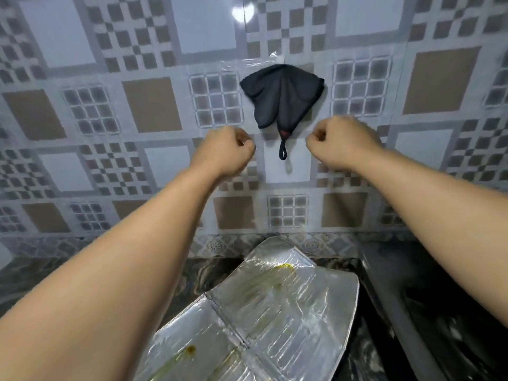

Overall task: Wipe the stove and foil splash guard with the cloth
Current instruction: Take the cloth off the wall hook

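The glossy tiled wall [82,111] has a checked pattern, and below it stands the crinkled foil splash guard [264,312] with yellow-green stains. The dark, soft cloth [280,94] hangs bunched on the wall, its small loop [283,152] downward. Just below it, either side, the left hand [225,152] and right hand [343,144] have fingers curled into fists, holding nothing.

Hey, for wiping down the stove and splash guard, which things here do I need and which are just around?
Needed:
dark cloth hanging on the wall
foil splash guard, stained yellow
stove, dark, at right

Just there:
patterned wall tiles
marbled countertop
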`<state>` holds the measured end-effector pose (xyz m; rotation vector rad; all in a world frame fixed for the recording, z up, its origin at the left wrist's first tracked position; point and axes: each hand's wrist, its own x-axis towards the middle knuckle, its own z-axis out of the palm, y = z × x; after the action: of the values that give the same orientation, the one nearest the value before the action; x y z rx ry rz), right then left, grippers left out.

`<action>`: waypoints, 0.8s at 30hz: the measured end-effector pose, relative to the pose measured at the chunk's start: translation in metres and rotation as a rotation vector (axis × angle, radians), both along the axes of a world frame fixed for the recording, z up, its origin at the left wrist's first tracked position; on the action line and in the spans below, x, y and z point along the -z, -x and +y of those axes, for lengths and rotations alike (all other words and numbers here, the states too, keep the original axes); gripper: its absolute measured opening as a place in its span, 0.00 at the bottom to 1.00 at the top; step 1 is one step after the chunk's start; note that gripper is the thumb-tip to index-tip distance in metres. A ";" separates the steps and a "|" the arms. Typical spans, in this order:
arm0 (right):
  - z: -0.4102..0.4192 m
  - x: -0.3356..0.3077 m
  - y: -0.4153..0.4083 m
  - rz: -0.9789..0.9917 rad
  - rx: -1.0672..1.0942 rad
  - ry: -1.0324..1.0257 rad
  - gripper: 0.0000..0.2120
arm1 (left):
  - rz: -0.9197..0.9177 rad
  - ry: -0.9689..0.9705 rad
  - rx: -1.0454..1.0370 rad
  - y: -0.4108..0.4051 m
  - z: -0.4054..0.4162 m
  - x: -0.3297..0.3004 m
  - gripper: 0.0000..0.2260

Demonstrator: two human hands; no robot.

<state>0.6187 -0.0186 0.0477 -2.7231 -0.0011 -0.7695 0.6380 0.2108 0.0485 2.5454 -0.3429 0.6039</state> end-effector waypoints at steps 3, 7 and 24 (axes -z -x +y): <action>0.001 -0.031 -0.015 -0.071 -0.027 -0.002 0.10 | -0.041 0.047 -0.016 -0.013 -0.002 -0.024 0.14; 0.005 -0.054 -0.031 -0.142 -0.026 0.001 0.09 | -0.097 0.119 -0.036 -0.029 -0.005 -0.042 0.13; 0.006 -0.075 -0.065 -0.214 -0.050 0.061 0.19 | -0.270 0.023 0.045 -0.074 -0.033 -0.073 0.15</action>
<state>0.6836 -0.0122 0.1230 -2.6713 -0.1413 -1.0575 0.7121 0.1779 0.1220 2.4298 -0.4816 0.9311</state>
